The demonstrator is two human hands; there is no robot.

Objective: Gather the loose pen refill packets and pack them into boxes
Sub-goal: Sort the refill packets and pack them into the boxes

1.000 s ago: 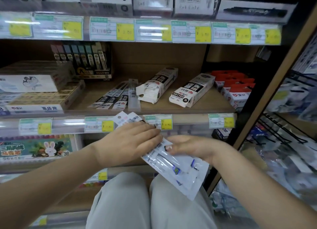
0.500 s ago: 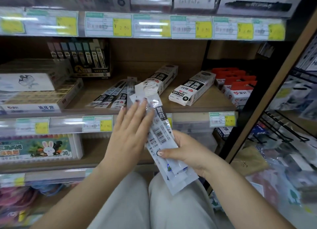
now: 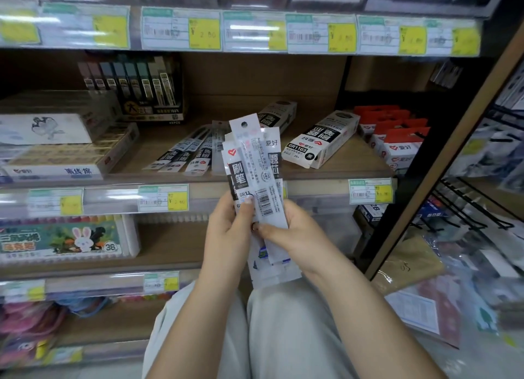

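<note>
A bundle of white-and-black pen refill packets (image 3: 255, 163) stands upright in front of the middle shelf. My left hand (image 3: 226, 234) grips the bundle from the left, thumb on its front. From the right, my right hand (image 3: 292, 234) holds the lower half, thumb pressed on the packets. More loose refill packets (image 3: 184, 154) lie flat on the shelf behind. Two white refill boxes lie there too: one (image 3: 320, 140) with its flap open toward me, another (image 3: 279, 112) partly hidden by the bundle.
Red-and-white boxes (image 3: 397, 143) fill the shelf's right end. A display of dark lead cases (image 3: 136, 89) and flat eraser boxes (image 3: 62, 151) sit to the left. A crayon box (image 3: 62, 239) is one shelf lower. Wire racks and bagged goods (image 3: 467, 236) crowd the right.
The packets went from lying slanted across my lap to standing upright. My left hand moved from flat against them to gripping them, and both hands now hold the bundle together.
</note>
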